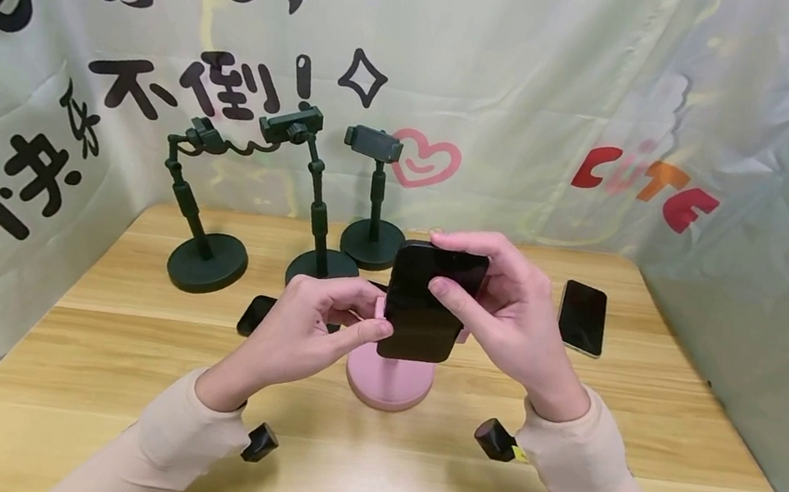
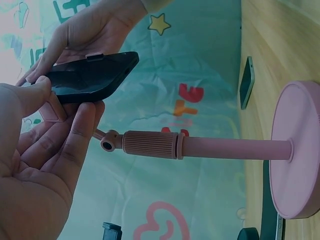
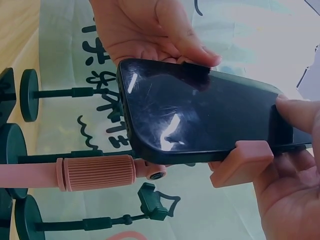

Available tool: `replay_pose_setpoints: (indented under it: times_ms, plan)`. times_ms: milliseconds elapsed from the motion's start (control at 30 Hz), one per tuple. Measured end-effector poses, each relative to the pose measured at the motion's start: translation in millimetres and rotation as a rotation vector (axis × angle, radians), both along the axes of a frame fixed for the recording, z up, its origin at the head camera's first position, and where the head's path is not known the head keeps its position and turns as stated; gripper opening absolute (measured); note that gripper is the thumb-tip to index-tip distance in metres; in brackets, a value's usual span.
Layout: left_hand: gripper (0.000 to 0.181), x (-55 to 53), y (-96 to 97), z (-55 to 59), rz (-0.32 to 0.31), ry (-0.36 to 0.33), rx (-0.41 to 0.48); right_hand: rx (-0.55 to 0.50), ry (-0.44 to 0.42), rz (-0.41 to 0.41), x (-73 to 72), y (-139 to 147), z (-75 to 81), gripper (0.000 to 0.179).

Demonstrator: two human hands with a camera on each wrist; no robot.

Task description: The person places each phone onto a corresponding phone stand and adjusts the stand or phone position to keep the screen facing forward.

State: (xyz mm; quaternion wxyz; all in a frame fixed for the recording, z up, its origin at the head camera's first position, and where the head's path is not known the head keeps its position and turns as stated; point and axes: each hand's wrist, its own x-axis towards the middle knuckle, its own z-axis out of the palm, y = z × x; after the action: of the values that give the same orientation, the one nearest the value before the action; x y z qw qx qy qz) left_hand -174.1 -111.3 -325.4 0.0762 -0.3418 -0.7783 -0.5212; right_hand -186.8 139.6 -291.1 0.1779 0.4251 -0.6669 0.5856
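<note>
Nearest, two beige knit sleeves come in over the near edge of the pale wood-grain table, a small black block under each cuff. The left hand has its thumb bent in against its fingers, pinching the smooth pink clamp at the left side of the black phone. The right hand has the phone itself gripped, thumb across the screen and fingers behind.

The phone is a round-cornered slab of glossy glass, marked with smudges and streaks of light. It is up above the middle of the table, at the head of the pink stand; its long axis runs roughly upright, nearly in line with the pole, and the screen points back toward the near edge. The stand has a smooth disc base, a round pole and a finely ribbed collar.

Beyond the left hand lies a flat dark object, perhaps another phone, partly hidden. A second phone lies flat toward the far right corner, long axis running near to far.

Three dark green stands with disc bases stand toward the far edge, left of centre. Behind hangs a creased, pale printed cloth.
</note>
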Motion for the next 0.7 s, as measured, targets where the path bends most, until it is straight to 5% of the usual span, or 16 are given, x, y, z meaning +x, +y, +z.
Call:
replay_pose_setpoints:
  times_ms: [700]
  plan:
    - [0.008, 1.4, -0.3, 2.2, -0.006, 0.044, -0.008, -0.001, 0.035, 0.058, -4.0, 4.1, -2.5, 0.038]
